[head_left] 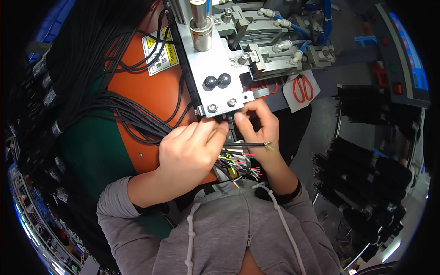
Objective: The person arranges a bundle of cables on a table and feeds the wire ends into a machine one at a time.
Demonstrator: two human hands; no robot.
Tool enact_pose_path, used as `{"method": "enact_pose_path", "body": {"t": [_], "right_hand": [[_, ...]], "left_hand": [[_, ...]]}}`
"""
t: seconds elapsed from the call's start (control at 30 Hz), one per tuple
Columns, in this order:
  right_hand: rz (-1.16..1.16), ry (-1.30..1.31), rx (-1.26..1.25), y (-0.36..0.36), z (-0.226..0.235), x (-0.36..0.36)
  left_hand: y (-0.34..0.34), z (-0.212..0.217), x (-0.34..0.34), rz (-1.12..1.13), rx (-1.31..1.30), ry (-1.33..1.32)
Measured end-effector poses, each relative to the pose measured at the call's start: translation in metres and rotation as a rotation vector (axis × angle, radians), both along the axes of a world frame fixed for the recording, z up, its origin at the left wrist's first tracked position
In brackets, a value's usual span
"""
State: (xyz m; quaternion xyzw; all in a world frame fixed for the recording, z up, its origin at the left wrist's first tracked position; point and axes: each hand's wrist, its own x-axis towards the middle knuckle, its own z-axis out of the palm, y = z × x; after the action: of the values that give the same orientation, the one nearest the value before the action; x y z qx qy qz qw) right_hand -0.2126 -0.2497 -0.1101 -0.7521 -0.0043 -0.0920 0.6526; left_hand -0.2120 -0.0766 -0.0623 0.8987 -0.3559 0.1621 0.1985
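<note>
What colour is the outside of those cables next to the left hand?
The cables are black, shown best in the head view.

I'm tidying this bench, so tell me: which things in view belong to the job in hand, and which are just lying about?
Job, it seems:
- metal machine, both hands at its lower edge
- black cables
- coloured wire ends

Lying about, apparently:
- red-handled scissors
- white sheet under them
- black bundles at right, possibly stock
</note>
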Motion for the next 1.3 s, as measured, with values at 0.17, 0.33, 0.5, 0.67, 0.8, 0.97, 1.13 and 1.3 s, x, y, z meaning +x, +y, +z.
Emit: {"method": "enact_pose_path", "body": {"t": [0.17, 0.33, 0.5, 0.67, 0.8, 0.97, 1.13, 1.3], "right_hand": [[0.250, -0.011, 0.008, -0.025, -0.002, 0.005], [0.563, -0.317, 0.138, -0.053, 0.008, 0.004], [0.312, -0.249, 0.194, -0.049, 0.007, 0.001], [0.367, -0.269, 0.082, -0.024, 0.027, 0.003], [0.244, -0.233, 0.275, 0.002, 0.029, -0.003], [0.264, -0.474, 0.012, -0.006, 0.028, 0.008], [0.206, -0.356, 0.101, -0.007, 0.027, 0.005], [0.100, -0.561, -0.426, -0.008, 0.039, 0.000]], "left_hand": [[0.003, 0.011, -0.011, 0.108, 0.158, 0.090], [0.006, 0.007, -0.003, 0.099, 0.131, 0.079], [0.002, 0.023, 0.011, -0.090, -0.259, -0.190], [0.006, 0.017, 0.001, -0.122, -0.203, -0.020], [0.005, 0.010, 0.003, -0.079, -0.308, 0.057], [0.002, 0.011, 0.005, -0.087, -0.364, 0.056], [0.000, 0.014, 0.002, -0.058, -0.343, 0.115], [0.001, 0.011, -0.003, 0.036, -0.095, 0.058]]}}
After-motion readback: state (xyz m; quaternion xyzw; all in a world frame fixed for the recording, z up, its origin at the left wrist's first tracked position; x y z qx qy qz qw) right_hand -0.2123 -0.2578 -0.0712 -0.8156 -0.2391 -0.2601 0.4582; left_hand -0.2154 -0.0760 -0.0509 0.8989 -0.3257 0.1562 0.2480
